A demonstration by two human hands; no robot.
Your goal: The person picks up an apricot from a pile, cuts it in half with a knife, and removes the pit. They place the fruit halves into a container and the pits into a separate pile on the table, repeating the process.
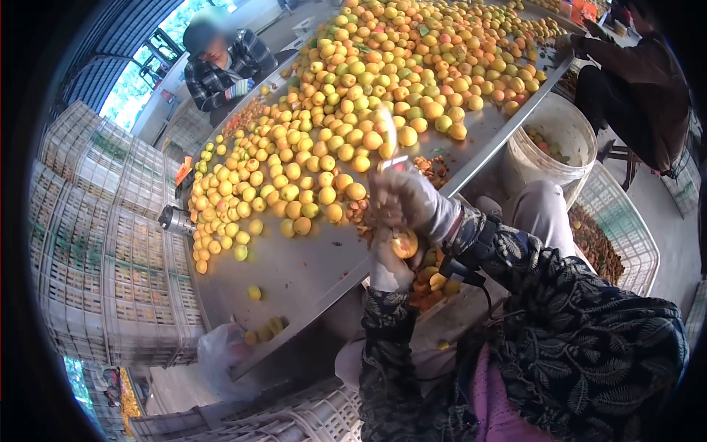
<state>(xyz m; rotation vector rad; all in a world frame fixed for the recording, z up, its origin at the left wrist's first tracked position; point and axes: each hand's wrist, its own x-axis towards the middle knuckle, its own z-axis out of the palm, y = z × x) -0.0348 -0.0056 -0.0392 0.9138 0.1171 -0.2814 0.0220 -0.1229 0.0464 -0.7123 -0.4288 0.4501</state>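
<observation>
My left hand point(389, 267), in a pale glove, is closed around an apricot point(404, 244) whose orange side faces up. My right hand point(414, 197), gloved too and smeared by motion, is right above it, fingers curled round what looks like a knife point(387, 134); its bright blurred blade points up, away from the fruit. Below both hands, cut apricots point(434, 281) lie in a container, partly hidden by my wrists. Just beyond my hands, brown apricot stones point(431, 169) lie on the metal table point(309, 267) near its edge.
A big heap of apricots point(353, 96) covers much of the table. Stacked plastic crates point(110, 243) stand left. At right are a white bucket point(549, 151) and a crate of stones point(600, 243). Co-workers sit across the table point(234, 70) and at right point(641, 96).
</observation>
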